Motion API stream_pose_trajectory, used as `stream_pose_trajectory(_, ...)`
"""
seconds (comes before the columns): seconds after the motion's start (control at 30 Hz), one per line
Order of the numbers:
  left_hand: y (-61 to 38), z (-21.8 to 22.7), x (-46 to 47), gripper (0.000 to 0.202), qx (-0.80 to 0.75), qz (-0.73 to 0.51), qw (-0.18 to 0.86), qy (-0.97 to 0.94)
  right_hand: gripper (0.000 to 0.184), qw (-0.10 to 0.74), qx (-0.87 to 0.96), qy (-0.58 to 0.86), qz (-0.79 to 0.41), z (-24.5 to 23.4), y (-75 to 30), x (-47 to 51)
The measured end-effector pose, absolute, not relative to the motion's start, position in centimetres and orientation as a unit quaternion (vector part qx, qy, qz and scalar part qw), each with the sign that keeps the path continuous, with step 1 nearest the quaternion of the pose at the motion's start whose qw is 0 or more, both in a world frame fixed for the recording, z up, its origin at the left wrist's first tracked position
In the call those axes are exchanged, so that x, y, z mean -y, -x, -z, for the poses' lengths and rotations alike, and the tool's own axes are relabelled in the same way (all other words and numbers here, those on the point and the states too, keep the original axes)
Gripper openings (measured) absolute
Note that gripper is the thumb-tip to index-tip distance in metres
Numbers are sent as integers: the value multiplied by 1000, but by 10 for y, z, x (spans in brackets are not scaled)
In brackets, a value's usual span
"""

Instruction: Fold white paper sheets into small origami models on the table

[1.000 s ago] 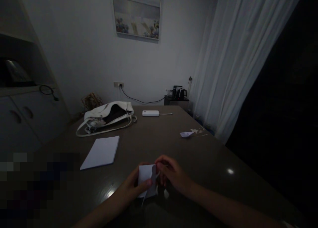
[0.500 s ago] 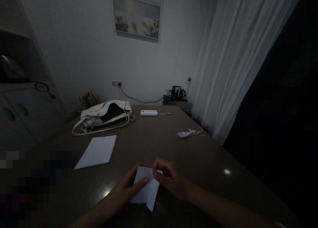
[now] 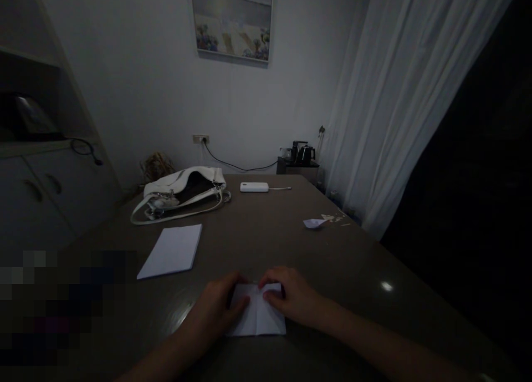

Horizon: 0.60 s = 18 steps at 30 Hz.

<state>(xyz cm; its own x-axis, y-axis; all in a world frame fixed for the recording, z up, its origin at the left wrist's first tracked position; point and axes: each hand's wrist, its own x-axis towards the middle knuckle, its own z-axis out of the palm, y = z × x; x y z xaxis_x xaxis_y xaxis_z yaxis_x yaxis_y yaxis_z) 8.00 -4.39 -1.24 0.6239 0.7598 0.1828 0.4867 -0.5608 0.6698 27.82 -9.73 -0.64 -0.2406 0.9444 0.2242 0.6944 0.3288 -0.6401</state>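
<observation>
A small white folded paper point(image 3: 258, 318) lies flat on the dark brown table point(image 3: 266, 243) near its front edge. My left hand point(image 3: 214, 311) rests on the paper's left half, fingers bent and pressing it down. My right hand point(image 3: 291, 299) presses the paper's upper right part with its fingertips. A crease runs down the middle of the paper between the two hands.
A stack of white paper point(image 3: 171, 250) lies to the left. Behind it are a white handbag point(image 3: 179, 192) and a white power bank point(image 3: 254, 187) with a cable. A small folded paper piece point(image 3: 314, 223) with scraps lies at the right. White curtain point(image 3: 399, 105) hangs at the right.
The paper was held up off the table between both hands and partly folded; now it is opened out and pressed flat on the table under both hands.
</observation>
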Motion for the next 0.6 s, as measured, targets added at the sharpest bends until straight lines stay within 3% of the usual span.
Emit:
stream_pose_trajectory(0.3, -84, 9, 47, 8, -353, -222, 263, -870, 18, 252, 799, 527, -144, 4, -277, 100)
stream_pose_trajectory(0.6, -81, 4, 52, 19, -272, -193, 299, -894, 19, 254, 805, 516, -142, 7, -277, 100)
